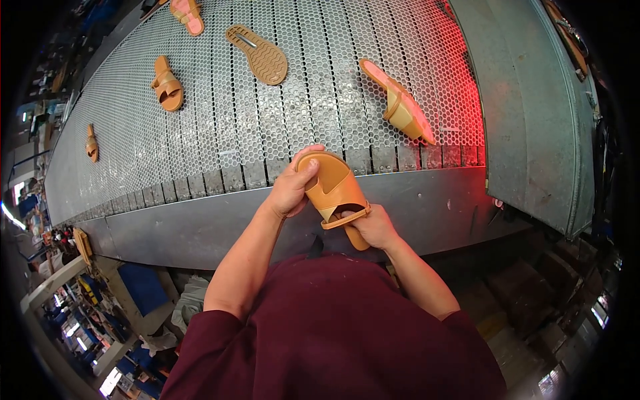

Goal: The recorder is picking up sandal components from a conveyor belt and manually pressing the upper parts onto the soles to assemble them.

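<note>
Close in front of my body I hold a tan sandal (339, 194) with both hands, its toe end pointing away from me. My left hand (291, 189) grips the toe end, thumb on the insole and fingers beneath the sole. My right hand (375, 227) is closed around the sandal near the strap and heel, some fingers tucked in under the upper. That hand hides part of the heel. Beyond, on the conveyor, a sandal with a pink insole (404, 110) lies tilted to the right, and another sandal lies sole-up (260, 56).
The perforated metal conveyor (300, 117) runs across in front of me behind a grey metal edge (220, 223). Further sandals lie left: one brown (168, 87), one small and distant (92, 144), one pink-lined (188, 15). A grey-green metal housing (533, 113) stands right, with red light beside it.
</note>
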`<state>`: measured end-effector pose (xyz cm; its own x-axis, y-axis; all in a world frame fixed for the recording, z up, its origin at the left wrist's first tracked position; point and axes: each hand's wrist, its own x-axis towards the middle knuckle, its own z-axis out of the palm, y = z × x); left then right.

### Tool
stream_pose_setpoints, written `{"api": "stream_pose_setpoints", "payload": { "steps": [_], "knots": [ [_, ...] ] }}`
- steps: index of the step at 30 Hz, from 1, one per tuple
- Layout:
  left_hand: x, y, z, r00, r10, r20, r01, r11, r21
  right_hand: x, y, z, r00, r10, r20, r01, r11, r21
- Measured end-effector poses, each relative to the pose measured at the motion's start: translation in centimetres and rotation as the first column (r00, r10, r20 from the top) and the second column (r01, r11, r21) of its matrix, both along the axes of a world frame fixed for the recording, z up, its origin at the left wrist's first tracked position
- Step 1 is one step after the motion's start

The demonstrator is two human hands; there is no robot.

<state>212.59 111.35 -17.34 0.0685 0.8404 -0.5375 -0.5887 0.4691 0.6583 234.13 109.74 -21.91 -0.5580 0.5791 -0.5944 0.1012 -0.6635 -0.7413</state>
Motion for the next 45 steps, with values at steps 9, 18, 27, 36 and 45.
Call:
{"api": "stream_pose_setpoints", "payload": {
  "steps": [9, 18, 27, 36, 45],
  "knots": [
    [0.6, -0.8, -0.3, 0.998, 0.068, 0.002, -0.068, 0.998, -0.016, 0.2, 0.0, -0.4, 0.999, 0.024, -0.025, -0.024, 1.0, -0.001],
    [-1.5, -0.7, 1.1, 0.927, -0.125, -0.355, 0.109, 0.992, -0.067, 0.2, -0.3, -0.8, 0.997, 0.069, -0.035, -0.068, 0.997, 0.027],
    [-0.1, -0.6, 3.9, 0.761, -0.226, -0.608, 0.166, 0.974, -0.153, 0.6, -0.4, -0.9, 0.989, 0.149, 0.022, -0.151, 0.984, 0.096],
    [-0.9, -0.7, 3.7, 0.709, -0.328, -0.625, 0.227, 0.944, -0.238, 1.3, 0.7, 0.5, 0.968, 0.234, 0.092, -0.246, 0.958, 0.148],
    [1.1, 3.0, 6.0, 0.153, -0.676, -0.721, 0.64, 0.624, -0.448, 2.4, 1.1, 0.2, 0.909, 0.336, 0.249, -0.402, 0.865, 0.3]
  ]
}}
